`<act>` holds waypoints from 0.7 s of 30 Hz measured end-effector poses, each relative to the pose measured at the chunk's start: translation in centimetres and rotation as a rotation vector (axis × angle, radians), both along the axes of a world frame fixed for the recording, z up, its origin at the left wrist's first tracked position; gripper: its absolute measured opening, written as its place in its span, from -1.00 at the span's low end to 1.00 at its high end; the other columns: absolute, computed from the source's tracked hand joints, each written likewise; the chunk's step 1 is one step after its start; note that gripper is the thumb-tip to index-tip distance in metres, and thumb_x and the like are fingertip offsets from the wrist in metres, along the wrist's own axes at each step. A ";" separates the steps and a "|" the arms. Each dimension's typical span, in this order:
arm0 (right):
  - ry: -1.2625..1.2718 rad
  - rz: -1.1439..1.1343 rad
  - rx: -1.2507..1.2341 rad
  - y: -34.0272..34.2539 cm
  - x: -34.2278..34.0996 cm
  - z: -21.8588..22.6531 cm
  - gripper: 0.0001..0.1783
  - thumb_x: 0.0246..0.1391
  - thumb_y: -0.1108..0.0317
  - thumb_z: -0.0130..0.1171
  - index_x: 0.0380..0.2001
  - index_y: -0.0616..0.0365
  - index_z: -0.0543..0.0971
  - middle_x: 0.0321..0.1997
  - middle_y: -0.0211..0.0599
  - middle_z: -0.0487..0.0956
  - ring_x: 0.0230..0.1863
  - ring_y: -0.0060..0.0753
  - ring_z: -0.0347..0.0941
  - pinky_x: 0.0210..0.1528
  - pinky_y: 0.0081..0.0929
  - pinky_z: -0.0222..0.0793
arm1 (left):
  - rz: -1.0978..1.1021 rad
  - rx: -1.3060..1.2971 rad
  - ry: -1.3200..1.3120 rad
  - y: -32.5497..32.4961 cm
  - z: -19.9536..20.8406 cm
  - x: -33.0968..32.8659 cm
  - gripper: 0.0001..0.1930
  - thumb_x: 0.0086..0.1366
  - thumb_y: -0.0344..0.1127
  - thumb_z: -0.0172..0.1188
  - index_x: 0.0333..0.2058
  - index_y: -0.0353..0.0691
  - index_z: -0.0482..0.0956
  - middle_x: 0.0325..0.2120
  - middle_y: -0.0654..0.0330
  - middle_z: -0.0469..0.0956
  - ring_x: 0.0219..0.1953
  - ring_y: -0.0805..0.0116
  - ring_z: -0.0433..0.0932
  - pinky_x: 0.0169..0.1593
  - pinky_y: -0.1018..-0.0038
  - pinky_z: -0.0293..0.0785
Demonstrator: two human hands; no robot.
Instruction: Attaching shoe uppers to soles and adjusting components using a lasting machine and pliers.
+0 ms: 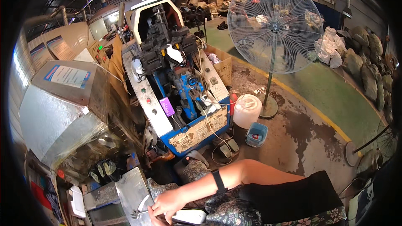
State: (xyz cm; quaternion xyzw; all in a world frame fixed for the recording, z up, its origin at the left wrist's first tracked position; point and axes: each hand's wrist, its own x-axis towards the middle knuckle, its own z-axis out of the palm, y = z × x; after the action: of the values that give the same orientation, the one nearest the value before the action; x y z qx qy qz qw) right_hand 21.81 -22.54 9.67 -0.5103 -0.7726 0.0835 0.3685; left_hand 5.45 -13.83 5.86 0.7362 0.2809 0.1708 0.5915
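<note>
My right hand (169,201) reaches in from the right, a black band around its wrist. Its fingers bend down beside a silver pincer-like tool (140,210) with curved arms, lying over a worn metal surface (132,188). Whether the fingers grip the tool or something beneath them is hidden. A smooth white piece (189,216) shows just under the wrist, above my flower-patterned clothing. A strip of skin at the lower edge, below the right fingers, may belong to my left hand; its fingers cannot be made out.
Ahead stands a blue and white machine (197,132) with a white shoe-shaped form (175,53) in its black head. To its right are a white drum (248,111), a blue bucket (256,134), a foot pedal (229,147) and a large stand fan (274,26). A metal-clad box (63,109) stands left.
</note>
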 end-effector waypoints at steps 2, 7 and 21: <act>0.185 0.040 0.012 -0.4 0.2 -0.5 -0.58 0.01 0.03 0.23 -0.36 0.22 0.52 -0.32 -0.16 0.58 -0.28 0.01 0.48 -0.20 -0.16 0.37 | -0.028 0.037 -0.004 -0.2 -0.4 0.4 -0.46 0.08 -0.31 0.28 0.05 -0.32 0.38 -0.08 0.00 0.49 -0.01 0.08 0.45 0.08 0.25 0.36; 0.101 0.132 -0.143 0.6 1.5 -0.7 -0.65 0.01 0.10 0.24 -0.33 0.19 0.55 -0.35 -0.19 0.62 -0.26 -0.01 0.51 -0.28 -0.15 0.38 | -0.040 0.163 -0.003 0.5 -1.7 0.3 -0.43 0.10 -0.34 0.27 0.10 -0.33 0.35 -0.04 0.00 0.47 0.04 0.09 0.43 0.12 0.27 0.34; 0.604 -0.508 -0.314 -5.2 -0.4 -11.3 -0.61 0.26 0.14 0.08 -0.55 0.21 0.44 -0.60 -0.18 0.46 -0.54 -0.44 0.26 -0.46 -0.25 0.25 | -0.311 0.162 0.075 4.7 0.6 1.5 -0.27 0.10 -0.59 0.18 0.27 -0.34 0.12 0.10 -0.03 0.35 0.16 0.19 0.33 0.25 0.34 0.28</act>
State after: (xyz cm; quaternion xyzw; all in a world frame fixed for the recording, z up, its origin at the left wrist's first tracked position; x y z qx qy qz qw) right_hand 21.46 -27.79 -1.64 -0.6870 -0.4575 0.2526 0.5048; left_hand 6.99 -9.17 6.45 0.8218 0.1706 0.0718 0.5389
